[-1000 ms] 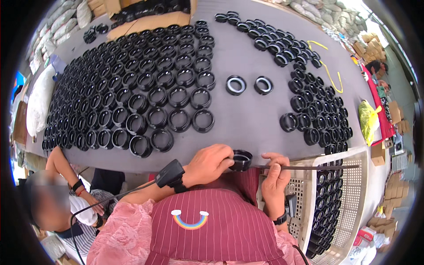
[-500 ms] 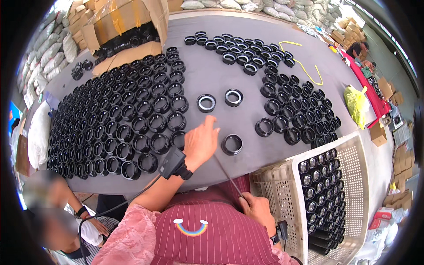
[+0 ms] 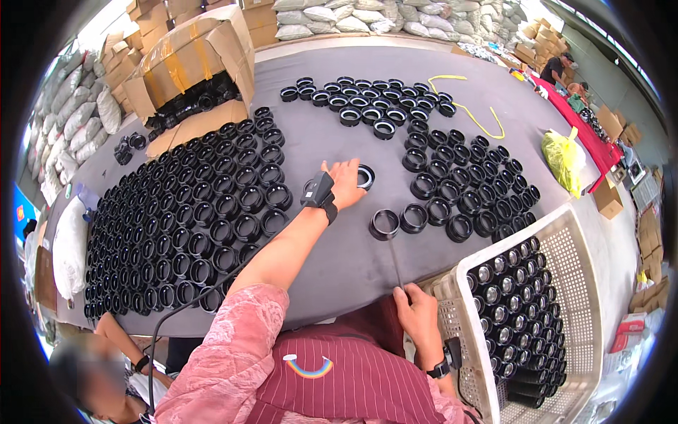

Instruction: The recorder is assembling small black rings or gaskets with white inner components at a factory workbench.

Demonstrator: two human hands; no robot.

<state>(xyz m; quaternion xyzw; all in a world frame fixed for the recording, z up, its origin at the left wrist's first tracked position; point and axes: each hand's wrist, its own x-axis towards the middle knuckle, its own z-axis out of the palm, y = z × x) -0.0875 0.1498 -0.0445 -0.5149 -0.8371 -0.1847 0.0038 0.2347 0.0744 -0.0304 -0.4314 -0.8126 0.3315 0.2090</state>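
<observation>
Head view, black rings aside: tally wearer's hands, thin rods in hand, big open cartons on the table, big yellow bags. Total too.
Hands (left hand, right hand): 2
Thin rod: 1
Open carton: 1
Yellow bag: 1
Total: 5

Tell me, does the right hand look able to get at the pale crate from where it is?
Most likely yes: the right hand is close beside the pale crate, with nothing visible blocking the way. It does hold a thin dark rod, though, which might hamper a firm grip.
</observation>
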